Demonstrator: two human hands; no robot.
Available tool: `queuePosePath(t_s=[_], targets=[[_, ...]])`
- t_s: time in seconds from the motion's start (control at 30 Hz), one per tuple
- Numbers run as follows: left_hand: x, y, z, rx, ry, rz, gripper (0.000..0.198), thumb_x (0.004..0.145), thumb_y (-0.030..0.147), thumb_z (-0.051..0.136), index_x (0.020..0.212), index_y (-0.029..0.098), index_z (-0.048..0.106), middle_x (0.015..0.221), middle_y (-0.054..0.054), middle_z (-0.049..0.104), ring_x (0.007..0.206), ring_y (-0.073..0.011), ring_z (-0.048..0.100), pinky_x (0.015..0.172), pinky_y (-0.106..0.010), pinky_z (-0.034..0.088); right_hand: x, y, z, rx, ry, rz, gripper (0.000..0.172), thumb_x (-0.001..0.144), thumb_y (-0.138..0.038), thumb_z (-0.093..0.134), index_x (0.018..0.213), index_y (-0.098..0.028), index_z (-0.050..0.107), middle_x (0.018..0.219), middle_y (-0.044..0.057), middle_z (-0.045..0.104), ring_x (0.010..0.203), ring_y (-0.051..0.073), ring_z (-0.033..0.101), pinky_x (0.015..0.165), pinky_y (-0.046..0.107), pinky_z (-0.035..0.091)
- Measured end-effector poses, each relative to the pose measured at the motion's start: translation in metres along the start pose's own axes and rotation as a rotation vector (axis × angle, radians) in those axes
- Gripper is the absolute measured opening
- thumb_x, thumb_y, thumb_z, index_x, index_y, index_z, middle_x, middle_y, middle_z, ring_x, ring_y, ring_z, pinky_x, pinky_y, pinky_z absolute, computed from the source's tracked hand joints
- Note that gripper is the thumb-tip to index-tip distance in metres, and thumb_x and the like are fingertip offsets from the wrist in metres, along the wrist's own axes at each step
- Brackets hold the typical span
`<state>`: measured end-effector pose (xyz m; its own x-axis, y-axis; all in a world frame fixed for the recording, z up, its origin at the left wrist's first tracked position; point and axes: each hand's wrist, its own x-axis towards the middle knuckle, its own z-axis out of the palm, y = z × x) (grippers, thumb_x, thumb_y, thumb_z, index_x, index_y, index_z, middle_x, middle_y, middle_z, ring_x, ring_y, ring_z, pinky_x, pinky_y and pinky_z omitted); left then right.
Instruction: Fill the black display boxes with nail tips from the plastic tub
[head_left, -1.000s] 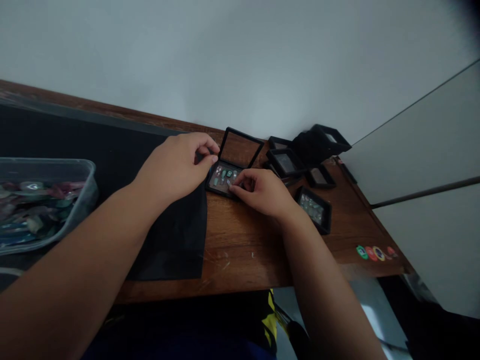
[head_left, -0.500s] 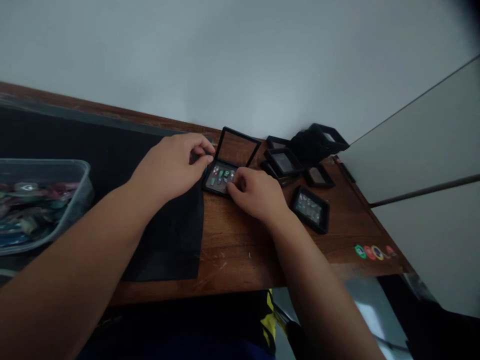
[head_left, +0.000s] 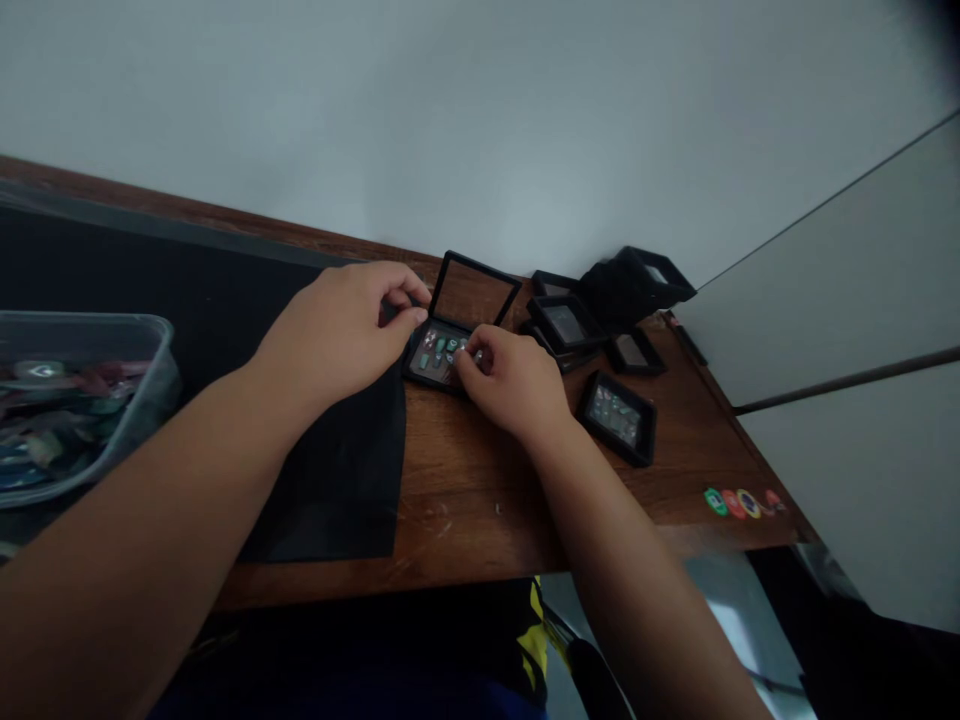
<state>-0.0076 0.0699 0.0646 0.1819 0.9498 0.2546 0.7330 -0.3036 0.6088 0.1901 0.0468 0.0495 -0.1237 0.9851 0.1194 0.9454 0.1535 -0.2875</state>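
A small black display case [head_left: 433, 378] lies on the table with its clear lid [head_left: 474, 292] raised. Inside it, several green and pale decorated press-on nails [head_left: 439, 346] are set in rows. My right hand [head_left: 517, 378] reaches over the case's right part, thumb and forefinger pinched low among the nails; whatever is between the fingertips is too small to make out. At the case's left back corner, by the hinge, is my left hand [head_left: 341, 320]. Its thumb and forefinger come close together there, and anything between them is hidden.
A clear plastic tub [head_left: 161, 350] full of colourful packets stands left on a black mat [head_left: 337, 490]. Behind my right hand are several black cases [head_left: 566, 325], some stacked [head_left: 656, 275]. A filled case [head_left: 619, 418] lies nearer. Round stickers [head_left: 731, 502] mark the table's right edge.
My right hand has shifted slightly up and left over the case, its fingertips farther from the front edge. My left hand stays at the back corner. The view has shifted slightly.
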Motion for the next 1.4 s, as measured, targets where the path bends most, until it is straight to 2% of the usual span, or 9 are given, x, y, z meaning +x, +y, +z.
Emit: queuePosePath(t_s=[0.4,0.63,0.9,1.07,1.23,1.4], targets=[[0.0,0.002,-0.007,-0.031,0.046,-0.032,0.023,0.086,0.034,0.064,0.104,0.026,0.077,0.096,-0.003,0.078,0.078,-0.0214,0.066,0.069,-0.035,0.045,-0.001,-0.003,0.0,0.05,-0.074,-0.117,0.018,0.089,-0.033,0.06,0.092,-0.024,0.076,0.076,0.001,0.071,0.067,0.017,0.058,0.06,0.029,0.029],[0.0,0.002,-0.007,-0.024,0.039,-0.012,0.023,0.087,0.033,0.064,0.104,0.025,0.077,0.099,-0.004,0.078,0.083,-0.0221,0.068,0.073,-0.036,0.048,-0.001,0.006,-0.005,0.122,-0.02,-0.109,0.018,0.086,-0.03,0.062,0.094,-0.024,0.077,0.071,-0.001,0.068,0.064,0.015,0.055,0.061,0.028,0.03],[-0.001,0.004,-0.007,-0.016,0.028,-0.01,0.024,0.087,0.032,0.063,0.105,0.025,0.077,0.1,-0.004,0.078,0.084,-0.0216,0.067,0.074,-0.036,0.047,0.0,0.027,-0.013,0.246,-0.191,-0.273,0.024,0.082,-0.019,0.065,0.099,-0.024,0.08,0.062,-0.005,0.055,0.059,0.011,0.047,0.06,0.026,0.029],[-0.001,0.004,-0.008,-0.04,0.022,-0.012,0.023,0.086,0.034,0.064,0.104,0.026,0.077,0.099,-0.004,0.078,0.086,-0.0233,0.068,0.076,-0.037,0.048,0.002,0.029,-0.009,0.264,-0.206,-0.27,0.016,0.087,-0.023,0.064,0.097,-0.022,0.078,0.062,-0.005,0.052,0.058,0.011,0.044,0.059,0.026,0.027],[-0.001,0.002,-0.007,-0.053,0.023,-0.013,0.022,0.086,0.033,0.065,0.103,0.027,0.076,0.098,-0.004,0.077,0.087,-0.0237,0.068,0.08,-0.036,0.048,0.001,0.033,-0.01,0.32,-0.22,-0.281,0.023,0.084,-0.02,0.065,0.103,-0.021,0.077,0.064,-0.006,0.05,0.061,0.011,0.046,0.061,0.025,0.03],[-0.001,0.003,-0.008,-0.043,0.015,-0.012,0.022,0.086,0.034,0.064,0.104,0.026,0.076,0.099,-0.004,0.078,0.086,-0.0236,0.068,0.078,-0.036,0.048,0.003,0.041,-0.007,0.343,-0.206,-0.268,0.022,0.083,-0.017,0.061,0.097,-0.019,0.077,0.065,-0.005,0.053,0.06,0.011,0.047,0.06,0.026,0.03]])
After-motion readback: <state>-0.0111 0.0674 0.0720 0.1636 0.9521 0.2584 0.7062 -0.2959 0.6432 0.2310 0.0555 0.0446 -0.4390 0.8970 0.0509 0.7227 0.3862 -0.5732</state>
